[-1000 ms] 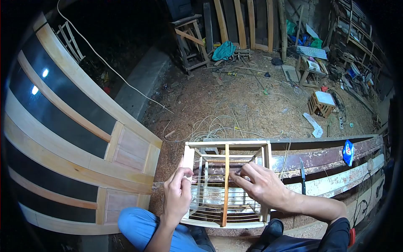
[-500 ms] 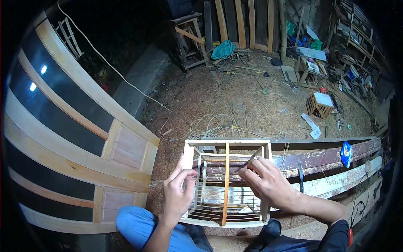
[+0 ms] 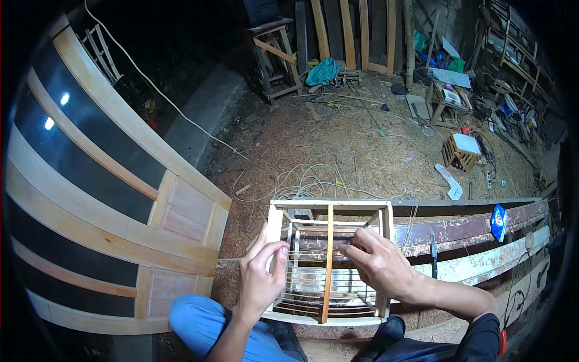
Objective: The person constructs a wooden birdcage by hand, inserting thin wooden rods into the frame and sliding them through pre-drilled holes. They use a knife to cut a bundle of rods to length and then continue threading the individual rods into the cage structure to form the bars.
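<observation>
A small wooden cage frame point(image 3: 329, 265) with a row of thin bars stands before me, above the bench boards. My left hand point(image 3: 263, 271) is curled round the frame's left side, its fingers along the outer face and its thumb over the inside. Over the right half of the frame, my right hand point(image 3: 383, 262) is closed in a pinch, fingertips near the middle strip. A thin stick point(image 3: 310, 251) runs from its fingertips toward the left side; its ends are hard to make out.
A knife point(image 3: 433, 253) and a blue packet point(image 3: 498, 223) lie on the planks point(image 3: 470, 265) at right. Large wooden door panels point(image 3: 187, 208) lean at left. A coiled cable point(image 3: 307, 180) and a slatted wooden stool point(image 3: 461, 151) are on the shavings-strewn ground.
My left thumb has lifted slightly from the index finger near the left rail. My right fingertips have shifted a little left, toward the middle strip. The view has moved slightly.
</observation>
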Action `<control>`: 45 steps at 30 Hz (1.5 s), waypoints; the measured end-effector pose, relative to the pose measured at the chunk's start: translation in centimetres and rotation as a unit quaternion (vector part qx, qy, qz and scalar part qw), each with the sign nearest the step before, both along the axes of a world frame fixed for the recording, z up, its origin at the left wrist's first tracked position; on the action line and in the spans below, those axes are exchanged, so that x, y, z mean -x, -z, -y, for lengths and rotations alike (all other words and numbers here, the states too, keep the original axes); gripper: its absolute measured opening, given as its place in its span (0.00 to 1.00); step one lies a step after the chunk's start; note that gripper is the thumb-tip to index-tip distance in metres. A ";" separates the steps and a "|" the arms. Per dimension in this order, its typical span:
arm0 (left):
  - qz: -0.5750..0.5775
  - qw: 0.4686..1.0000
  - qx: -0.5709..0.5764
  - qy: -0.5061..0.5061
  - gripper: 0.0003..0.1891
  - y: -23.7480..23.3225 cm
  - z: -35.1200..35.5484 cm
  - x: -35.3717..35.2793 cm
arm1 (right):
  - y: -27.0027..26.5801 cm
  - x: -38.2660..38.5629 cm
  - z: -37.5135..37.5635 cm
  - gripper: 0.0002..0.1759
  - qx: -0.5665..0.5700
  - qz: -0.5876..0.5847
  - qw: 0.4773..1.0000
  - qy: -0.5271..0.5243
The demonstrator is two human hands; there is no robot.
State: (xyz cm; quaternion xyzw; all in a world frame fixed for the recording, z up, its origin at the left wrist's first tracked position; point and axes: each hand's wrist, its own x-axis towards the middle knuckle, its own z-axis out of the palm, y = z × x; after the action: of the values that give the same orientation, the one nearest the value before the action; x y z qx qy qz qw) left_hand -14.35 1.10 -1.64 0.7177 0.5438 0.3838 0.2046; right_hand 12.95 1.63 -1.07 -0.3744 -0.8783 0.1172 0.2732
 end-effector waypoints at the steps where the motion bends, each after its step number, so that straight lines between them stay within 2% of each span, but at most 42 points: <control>1: -0.001 1.000 0.010 -0.006 0.06 -0.2 0.0 -0.2 | 0.0 0.0 0.0 0.19 -0.001 0.000 1.000 0.000; 12: 0.013 0.999 0.041 0.022 0.09 0.0 0.5 0.3 | -0.3 -0.9 0.5 0.19 -0.005 0.022 1.000 0.016; 18: -0.080 0.996 -0.027 0.024 0.08 -0.7 0.1 -0.4 | 0.8 -0.8 0.5 0.21 -0.016 -0.023 0.999 0.015; 20: -0.183 0.979 -0.042 0.076 0.09 -1.4 -0.6 -0.3 | 0.2 -1.0 0.5 0.20 -0.024 -0.002 1.000 0.017; 24: -0.230 0.966 -0.005 0.116 0.11 -3.1 -2.0 -1.0 | -0.1 -1.0 0.6 0.22 -0.040 0.020 0.999 0.017; 28: -0.214 0.967 0.012 0.135 0.10 -2.9 -2.4 -0.8 | 0.0 -1.0 0.7 0.23 -0.053 0.038 0.998 0.021; 30: -0.181 0.974 0.032 0.131 0.09 -2.4 -2.1 -0.9 | 0.3 -1.2 0.7 0.27 -0.066 0.022 0.997 0.018; 31: -0.148 0.979 0.052 0.126 0.08 -2.2 -1.9 -0.9 | 0.4 -1.2 0.8 0.27 -0.064 0.022 0.997 0.021; 34: -0.145 0.982 0.049 0.112 0.07 -1.8 -1.4 -0.9 | 0.6 -0.9 1.0 0.26 -0.068 0.024 0.997 0.025; 40: -0.111 0.985 0.058 0.121 0.08 -1.3 -1.2 -0.5 | 0.2 -0.5 1.3 0.20 -0.077 0.044 0.995 0.041; 43: -0.123 0.982 0.058 0.130 0.09 -1.1 -1.0 0.0 | 0.0 -0.2 1.3 0.17 -0.033 0.073 0.995 0.056; 45: -0.114 0.983 0.055 0.131 0.09 -1.2 -1.0 0.0 | 0.1 -0.2 1.1 0.15 0.002 0.043 0.998 0.051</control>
State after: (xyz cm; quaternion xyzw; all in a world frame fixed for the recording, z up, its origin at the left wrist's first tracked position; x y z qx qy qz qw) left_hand -14.37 2.11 -0.46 0.8096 0.4849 0.2387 0.2290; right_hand 13.15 0.49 -1.18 -0.4238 -0.8688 0.0890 0.2402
